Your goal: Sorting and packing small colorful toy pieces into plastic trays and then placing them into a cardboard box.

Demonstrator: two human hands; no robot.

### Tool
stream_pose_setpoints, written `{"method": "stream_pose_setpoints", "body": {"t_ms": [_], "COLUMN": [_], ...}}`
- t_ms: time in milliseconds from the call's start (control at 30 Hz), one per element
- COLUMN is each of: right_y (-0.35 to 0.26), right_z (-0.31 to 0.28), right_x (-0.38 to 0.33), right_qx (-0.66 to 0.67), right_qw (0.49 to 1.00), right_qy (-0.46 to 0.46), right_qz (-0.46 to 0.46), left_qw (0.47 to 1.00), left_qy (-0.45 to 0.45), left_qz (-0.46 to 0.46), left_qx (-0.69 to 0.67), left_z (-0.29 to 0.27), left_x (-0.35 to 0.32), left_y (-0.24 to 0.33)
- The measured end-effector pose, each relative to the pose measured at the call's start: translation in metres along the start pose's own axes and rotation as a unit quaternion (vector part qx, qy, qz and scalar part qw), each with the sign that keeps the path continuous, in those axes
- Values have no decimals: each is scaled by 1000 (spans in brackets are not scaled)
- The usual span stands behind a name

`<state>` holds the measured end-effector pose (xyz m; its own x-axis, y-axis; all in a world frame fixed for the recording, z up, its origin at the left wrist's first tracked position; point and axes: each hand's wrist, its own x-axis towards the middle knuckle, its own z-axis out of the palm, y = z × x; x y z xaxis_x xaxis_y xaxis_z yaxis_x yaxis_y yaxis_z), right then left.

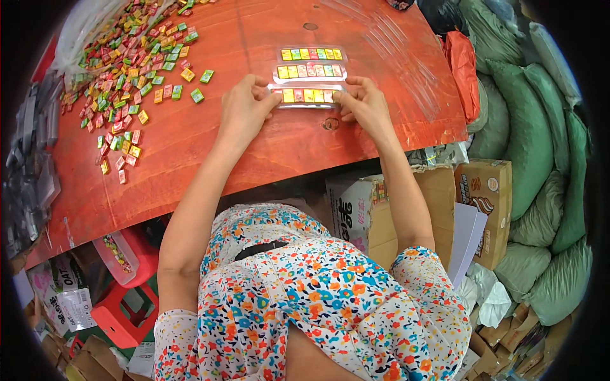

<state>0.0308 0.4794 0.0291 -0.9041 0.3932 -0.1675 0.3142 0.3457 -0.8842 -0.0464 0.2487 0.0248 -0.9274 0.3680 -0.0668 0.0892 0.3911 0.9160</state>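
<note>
Three clear plastic trays lie one beyond another on the red table, each filled with a row of small, box-shaped pieces in yellow, red, pink and green. My left hand pinches the left end of the nearest filled tray, thumb on the end piece. At the same tray's other end, my right hand grips with thumb and curled fingers. Just beyond are the middle filled tray and the far filled tray, untouched. A loose heap of the same small pieces spreads to the left of my left hand.
Stacked empty clear trays lie at the table's right. A clear plastic bag stands by the heap. Grey plastic pieces crowd the left edge. Cardboard boxes, green sacks and a red stool surround the red table.
</note>
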Motion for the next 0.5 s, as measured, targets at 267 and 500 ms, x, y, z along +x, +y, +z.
{"method": "stream_pose_setpoints", "body": {"t_ms": [267, 500], "right_y": [-17, -1], "right_z": [-10, -2], "right_x": [41, 52], "right_qx": [-7, -37], "right_qw": [999, 999], "right_qy": [32, 33], "right_qz": [-25, -5], "left_qw": [999, 998], "left_qy": [26, -34], "left_qz": [35, -9], "left_qx": [23, 46], "left_z": [5, 6], "left_x": [43, 58], "left_y": [14, -1]}}
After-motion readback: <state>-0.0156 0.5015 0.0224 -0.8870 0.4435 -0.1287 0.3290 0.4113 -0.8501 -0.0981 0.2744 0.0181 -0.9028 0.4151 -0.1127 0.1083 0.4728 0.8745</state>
